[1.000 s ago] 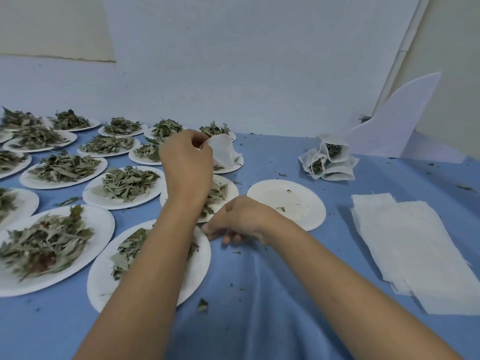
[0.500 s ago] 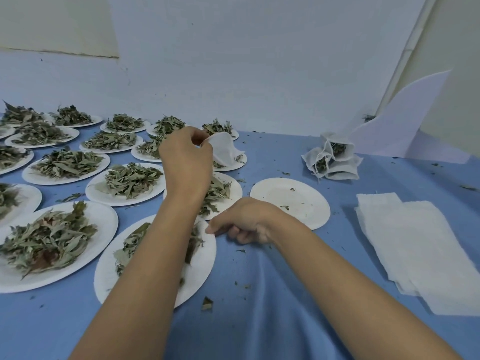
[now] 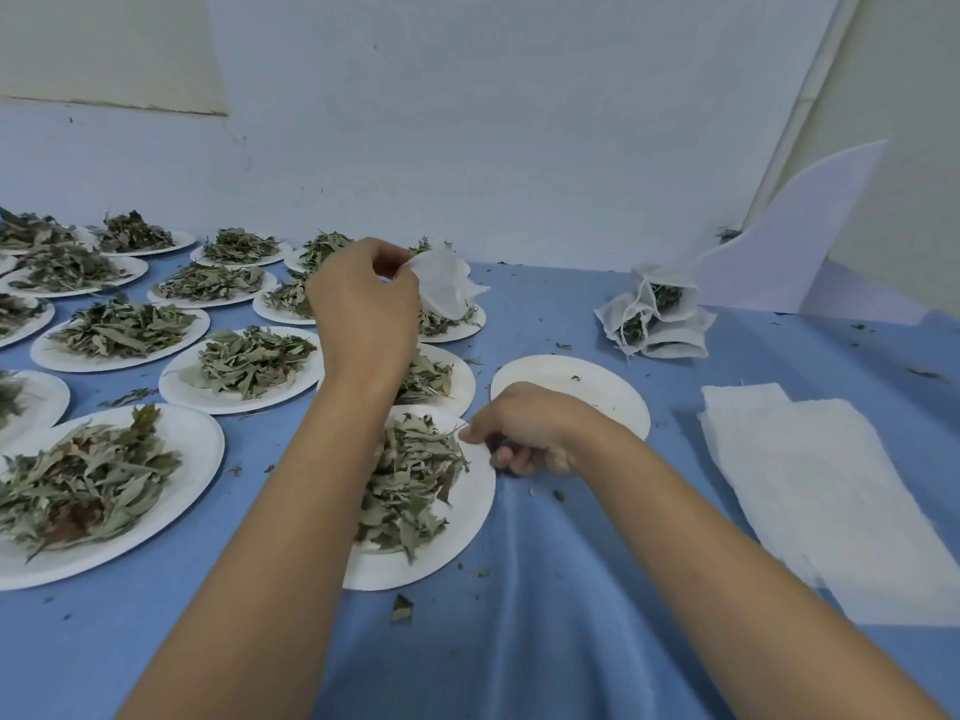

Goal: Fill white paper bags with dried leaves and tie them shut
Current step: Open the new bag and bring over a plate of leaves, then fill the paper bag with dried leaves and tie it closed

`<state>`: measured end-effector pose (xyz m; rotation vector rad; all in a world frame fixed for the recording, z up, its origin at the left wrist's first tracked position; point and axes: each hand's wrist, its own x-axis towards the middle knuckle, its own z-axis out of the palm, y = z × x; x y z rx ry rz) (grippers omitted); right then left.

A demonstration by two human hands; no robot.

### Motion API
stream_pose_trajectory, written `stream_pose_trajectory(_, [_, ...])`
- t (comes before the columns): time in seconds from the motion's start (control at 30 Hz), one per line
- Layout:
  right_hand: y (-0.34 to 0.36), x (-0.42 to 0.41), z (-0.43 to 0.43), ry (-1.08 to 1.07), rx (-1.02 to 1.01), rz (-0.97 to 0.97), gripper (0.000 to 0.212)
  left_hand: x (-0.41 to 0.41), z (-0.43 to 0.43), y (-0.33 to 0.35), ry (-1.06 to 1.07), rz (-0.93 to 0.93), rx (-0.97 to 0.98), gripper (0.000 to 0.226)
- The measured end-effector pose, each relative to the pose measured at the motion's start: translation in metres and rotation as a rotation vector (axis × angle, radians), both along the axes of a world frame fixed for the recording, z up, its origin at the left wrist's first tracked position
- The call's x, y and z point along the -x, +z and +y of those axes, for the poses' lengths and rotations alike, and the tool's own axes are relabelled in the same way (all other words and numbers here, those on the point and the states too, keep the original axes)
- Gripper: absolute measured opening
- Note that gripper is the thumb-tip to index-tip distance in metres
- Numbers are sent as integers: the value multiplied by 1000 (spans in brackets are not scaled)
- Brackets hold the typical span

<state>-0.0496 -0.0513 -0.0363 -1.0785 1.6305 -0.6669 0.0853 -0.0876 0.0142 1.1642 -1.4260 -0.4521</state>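
1. Progress looks early. A small pile of filled, string-tied white bags sits at the back right of the blue cloth-covered surface. One round white paper plate near it holds only crumbs.
2. Much is left, I judge. Many white paper plates heaped with dried grey-green leaves cover the left side. A stack of flat unfilled white bags lies at my right.
3. My left hand is raised over the far plates, with thumb and fingers clamped on one edge of a limp white paper bag.
4. That bag hangs from my pinch above a far plate. Its long axis slants down and to the right, the pinched end up and to the left, the loose end pointing toward the tied pile. It looks unfilled to me, and I cannot tell whether its mouth is open.
5. My right hand is curled at the right rim of the near leaf plate. The thumb is on top and the fingers are tucked at the edge, pinching the rim as far as I can see.
6. I take the step in hand to be loading this bag from the near plate. Tying it comes after that.
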Motion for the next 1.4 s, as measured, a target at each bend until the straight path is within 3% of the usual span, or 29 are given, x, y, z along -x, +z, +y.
stream_pose_trajectory(0.37, [25,67,13,-201,69,-126,12,17,-10,34,-30,85,0,21])
stream_pose_trajectory(0.53, [20,103,19,-402,90,-163,25,38,-10,16,-37,17,-22,22])
stream_pose_trajectory(0.63, [15,113,18,-477,89,-112,24,48,-11,4,-44,-7,-54,22])
stream_pose_trajectory(0.8, [7,118,11,-565,184,135,22,57,-11,-8,-65,-14,-88,25])
stream_pose_trajectory(1.0, [1,113,10,-477,292,665,25,58,-9,-18,-86,7,-107,25])
stream_pose_trajectory(1.1, [-1,101,9,-507,485,837,20,57,-6,-23,-86,34,-132,21])
stream_pose_trajectory(1.17, [-5,96,10,-482,690,810,31,57,-4,-25,-78,49,-139,20])
stream_pose_trajectory(1.23, [-7,93,11,-339,849,649,36,58,-4,-27,-58,81,-139,19])
stream_pose_trajectory(1.3, [-11,93,13,-146,855,528,37,60,-4,-27,-35,108,-135,18])
stream_pose_trajectory(1.4, [-19,98,14,81,736,569,44,61,-3,-27,-31,127,-135,19])
